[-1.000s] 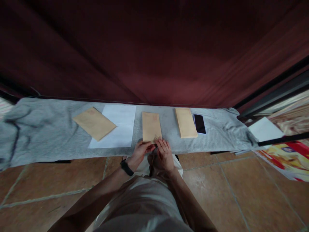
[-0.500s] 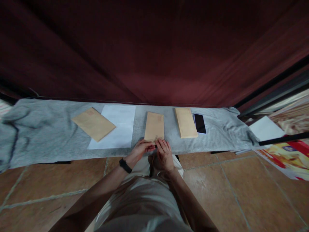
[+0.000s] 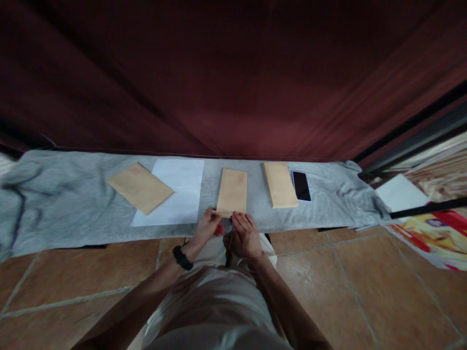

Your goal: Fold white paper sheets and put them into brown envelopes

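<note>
Grey cloth bears envelope lengthwise away, both hands pinching its near edge.

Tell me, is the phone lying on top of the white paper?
No, the phone lies on the grey cloth beside a brown envelope, far from the white paper.

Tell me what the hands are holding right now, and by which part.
Both the left hand and right hand touch the middle envelope at its near edge; whether they grip it cannot be told.
</note>
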Tool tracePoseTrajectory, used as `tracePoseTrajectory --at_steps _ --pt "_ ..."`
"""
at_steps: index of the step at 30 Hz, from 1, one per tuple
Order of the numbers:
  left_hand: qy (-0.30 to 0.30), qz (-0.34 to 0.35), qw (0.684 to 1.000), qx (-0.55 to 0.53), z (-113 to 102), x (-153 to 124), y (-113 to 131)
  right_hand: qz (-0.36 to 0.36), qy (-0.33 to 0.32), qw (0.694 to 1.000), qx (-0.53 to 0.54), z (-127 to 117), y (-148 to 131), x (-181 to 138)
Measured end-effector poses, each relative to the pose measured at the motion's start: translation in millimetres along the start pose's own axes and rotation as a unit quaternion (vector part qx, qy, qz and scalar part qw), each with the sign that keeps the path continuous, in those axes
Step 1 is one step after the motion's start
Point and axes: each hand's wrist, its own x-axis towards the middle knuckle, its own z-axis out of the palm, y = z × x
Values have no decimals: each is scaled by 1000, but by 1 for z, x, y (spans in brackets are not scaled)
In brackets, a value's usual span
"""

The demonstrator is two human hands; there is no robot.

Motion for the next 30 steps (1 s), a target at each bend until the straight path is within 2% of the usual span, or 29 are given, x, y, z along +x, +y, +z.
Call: tracePoseTrajectory --at_steps 3,6,9,12,16,19,24,30 --pt "56 102 984 136 -10 3 -4 4 4 1000 -3 0 -1 0" --pt "87 241 932 254 -12 10 -2 9 7 1000 -4 0 -2 0" --pt "58 364 871 325 -3 25 6 11 11 1000 -2 0 -3 1" --pt "8 437 799 412 12 46 15 10 17 1000 3 0 -2 1" --pt "-24 436 721 538 29 76 24 11 20 1000 12 1 -1 2" --pt "-23 413 692 592 36 91 29 14 26 999 13 2 -1 2" --pt "-11 401 680 613 43 105 40 13 25 999 17 3 1 2" --pt "-6 394 683 615 52 123 48 19 22 999 22 2 0 3"
